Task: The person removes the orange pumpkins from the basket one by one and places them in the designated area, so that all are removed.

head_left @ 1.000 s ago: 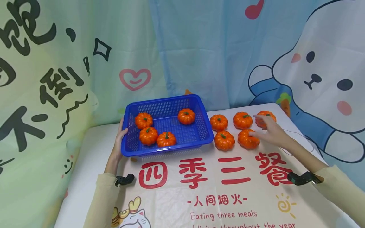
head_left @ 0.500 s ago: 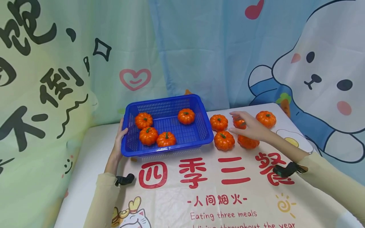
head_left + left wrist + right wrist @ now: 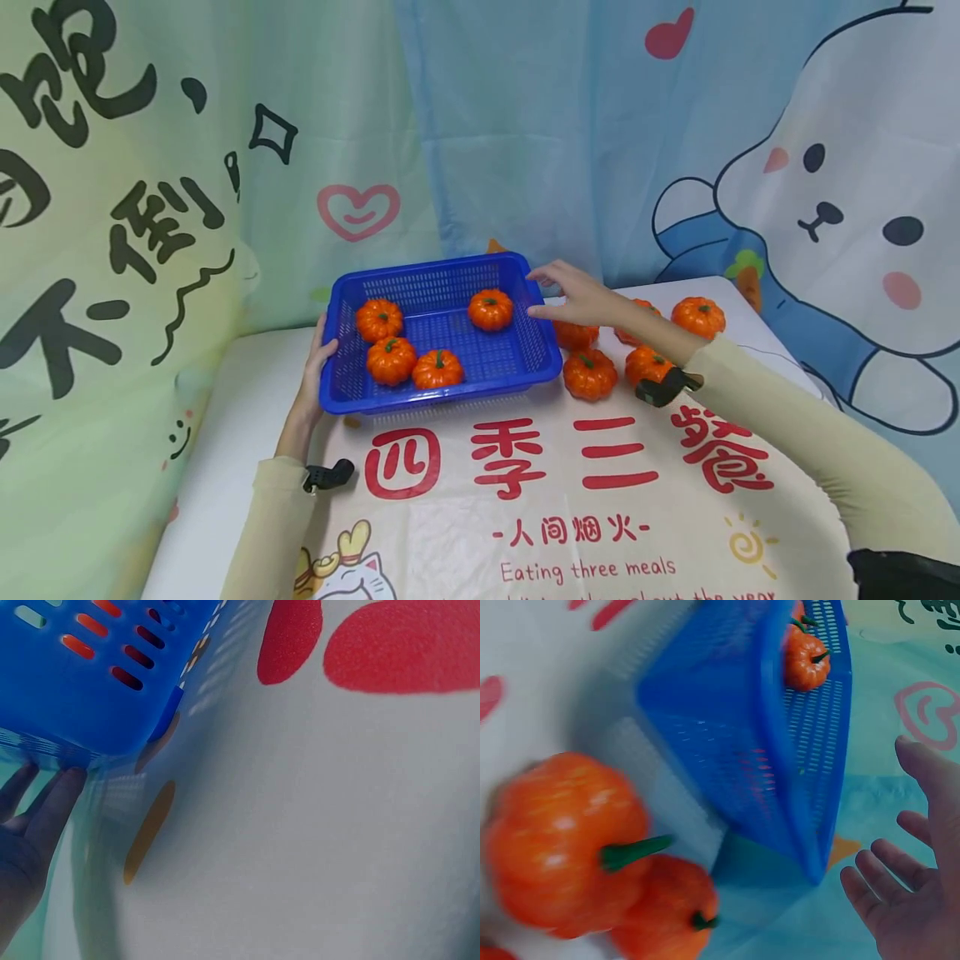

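A blue plastic basket (image 3: 480, 367) with slotted walls stands at the back of the table, several small orange pumpkins (image 3: 392, 360) inside it. At its left end is my left hand (image 3: 309, 375), fingers straight against the outer wall and thumb at the rim; the left wrist view shows the extended fingers (image 3: 56, 802) touching the basket. My right hand (image 3: 573, 296) hovers at the right rim, thumb and fingers spread, nothing between them. In the right wrist view that hand (image 3: 911, 892) is beyond the basket's rim, with two blurred pumpkins (image 3: 570, 844) close below.
More pumpkins (image 3: 590, 374) lie right of the basket, partly hidden under my right forearm; one pumpkin (image 3: 698, 317) sits farthest right. A printed cloth (image 3: 555, 467) covers the table. A patterned curtain (image 3: 510, 125) hangs right behind it.
My right hand has moved left from over the far-right pumpkins, across the others, to the basket's right rim. My left hand, the basket and the pumpkins have stayed put.
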`<state>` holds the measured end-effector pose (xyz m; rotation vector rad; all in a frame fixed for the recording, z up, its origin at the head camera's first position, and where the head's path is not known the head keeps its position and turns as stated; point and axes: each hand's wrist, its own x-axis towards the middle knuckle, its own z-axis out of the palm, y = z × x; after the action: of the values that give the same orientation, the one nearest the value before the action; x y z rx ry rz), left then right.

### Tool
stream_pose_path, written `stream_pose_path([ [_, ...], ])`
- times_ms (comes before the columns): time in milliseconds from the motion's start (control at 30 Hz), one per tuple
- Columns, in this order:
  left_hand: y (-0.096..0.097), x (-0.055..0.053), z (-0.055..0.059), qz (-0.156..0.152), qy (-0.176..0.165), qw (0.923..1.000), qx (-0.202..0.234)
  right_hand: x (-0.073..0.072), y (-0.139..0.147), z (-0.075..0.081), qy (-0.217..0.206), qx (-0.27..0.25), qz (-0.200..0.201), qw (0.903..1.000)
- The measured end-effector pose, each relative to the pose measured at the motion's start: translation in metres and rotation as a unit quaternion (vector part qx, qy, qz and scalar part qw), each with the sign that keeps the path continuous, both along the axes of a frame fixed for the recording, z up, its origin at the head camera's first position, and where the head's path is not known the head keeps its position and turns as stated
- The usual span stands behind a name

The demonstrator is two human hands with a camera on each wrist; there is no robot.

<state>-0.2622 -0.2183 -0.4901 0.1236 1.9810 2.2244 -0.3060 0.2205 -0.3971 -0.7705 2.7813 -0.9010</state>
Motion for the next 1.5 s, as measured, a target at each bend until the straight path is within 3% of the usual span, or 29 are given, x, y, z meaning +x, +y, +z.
stream_pose_path([
  [300, -0.005, 0.0, 0.002, 0.007, -0.002, 1.0, -0.002, -0.042, -0.059, 0.015, 0.013, 0.02, 0.056, 0.9982],
  [567, -0.007, -0.002, -0.001, 0.009, -0.008, 0.9999, 0.006, -0.068, -0.113, 0.012, 0.007, 0.007, 0.121, 0.9926],
  [800, -0.01, -0.003, -0.003, 0.013, -0.002, 0.9999, 0.004, -0.084, -0.154, 0.002, -0.006, 0.018, 0.123, 0.9923],
  [1133, -0.006, -0.003, -0.004, 0.004, -0.001, 1.0, 0.002, -0.094, -0.205, -0.017, -0.033, 0.014, 0.137, 0.99],
  [1333, -0.003, -0.005, -0.007, 0.005, 0.006, 1.0, 0.003, -0.096, -0.214, -0.032, -0.047, 0.041, 0.114, 0.9915],
  [1500, -0.001, -0.001, -0.001, 0.003, -0.002, 1.0, -0.004, -0.095, -0.219, -0.043, -0.065, 0.07, 0.113, 0.9889],
])
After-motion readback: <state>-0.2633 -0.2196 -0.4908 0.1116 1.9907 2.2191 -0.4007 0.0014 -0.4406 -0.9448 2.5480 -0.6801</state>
